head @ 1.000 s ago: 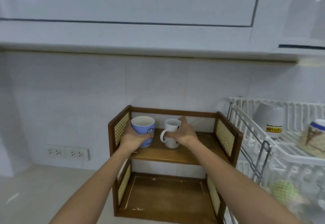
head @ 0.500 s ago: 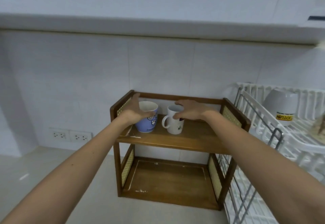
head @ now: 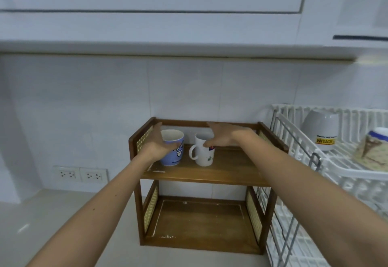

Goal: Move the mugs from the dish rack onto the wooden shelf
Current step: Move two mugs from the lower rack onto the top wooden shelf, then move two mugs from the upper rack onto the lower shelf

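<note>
A blue mug (head: 174,153) with a cartoon face and a white mug (head: 203,155) stand upright side by side on the top board of the wooden shelf (head: 231,168). My left hand (head: 158,144) is at the blue mug's left side, fingers spread and loose around it. My right hand (head: 220,135) hovers at the white mug's right rim, fingers apart, only fingertips near it. In the white dish rack (head: 336,161) at right, a white mug with a yellow label (head: 321,130) sits upside down, and a patterned mug (head: 373,147) lies beside it.
The shelf's lower board (head: 201,220) holds nothing. Two wall sockets (head: 80,174) sit at the left above the pale counter (head: 42,224). White cabinets (head: 168,4) hang overhead. The rack's metal frame (head: 294,182) stands right against the shelf.
Both hands have loosened from the two mugs, which now stand on the top board. The hands have drawn back slightly with fingers spread.
</note>
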`<state>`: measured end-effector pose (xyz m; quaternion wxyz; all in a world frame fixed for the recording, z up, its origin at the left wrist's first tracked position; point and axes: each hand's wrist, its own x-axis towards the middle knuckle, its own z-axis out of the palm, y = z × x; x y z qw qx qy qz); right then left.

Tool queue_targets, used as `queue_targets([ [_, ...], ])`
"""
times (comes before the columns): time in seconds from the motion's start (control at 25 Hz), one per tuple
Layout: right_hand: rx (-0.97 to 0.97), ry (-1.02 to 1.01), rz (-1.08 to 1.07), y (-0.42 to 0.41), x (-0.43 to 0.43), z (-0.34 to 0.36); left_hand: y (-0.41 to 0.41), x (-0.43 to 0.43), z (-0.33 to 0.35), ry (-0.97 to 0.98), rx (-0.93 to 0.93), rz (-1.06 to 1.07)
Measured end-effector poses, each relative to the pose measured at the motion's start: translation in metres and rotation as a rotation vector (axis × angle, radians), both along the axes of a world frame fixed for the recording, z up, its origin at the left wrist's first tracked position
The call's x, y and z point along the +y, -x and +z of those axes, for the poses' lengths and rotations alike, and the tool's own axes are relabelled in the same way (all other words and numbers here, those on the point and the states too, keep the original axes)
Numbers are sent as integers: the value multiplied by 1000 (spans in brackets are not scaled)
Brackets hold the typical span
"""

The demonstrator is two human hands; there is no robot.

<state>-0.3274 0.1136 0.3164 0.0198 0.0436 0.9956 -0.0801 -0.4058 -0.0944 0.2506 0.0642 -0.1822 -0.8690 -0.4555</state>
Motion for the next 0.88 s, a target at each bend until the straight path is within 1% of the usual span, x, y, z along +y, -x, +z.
queue_targets([
  [0.04,17,-23,-6,-9,3,15,-3,0,1,20,33,14],
  [0.12,67,-83,-27,-32,11,46,-12,4,9,73,158,60],
  [0.2,107,-155,-52,-61,25,71,-32,18,26,70,275,31],
  [0.32,80,-319,-72,-108,60,88,-85,62,52,0,460,-92],
  [0.44,24,-476,-149,-157,103,93,-146,113,75,-87,662,-267],
  [0.52,-8,-546,-210,-188,136,93,-176,147,92,-78,754,-363],
  [0.56,-30,-547,-238,-202,152,91,-187,165,100,-23,811,-404],
  [0.6,-76,-553,-258,-214,166,87,-193,182,104,72,888,-436],
  [0.64,-146,-591,-262,-225,181,82,-198,202,109,211,974,-455],
  [0.72,-281,-768,-235,-238,206,71,-200,243,117,586,1125,-423],
  [0.8,-299,-947,-187,-241,224,60,-199,283,126,935,1192,-377],
  [0.88,-290,-1036,-177,-234,235,49,-195,320,131,1281,1247,-339],
])
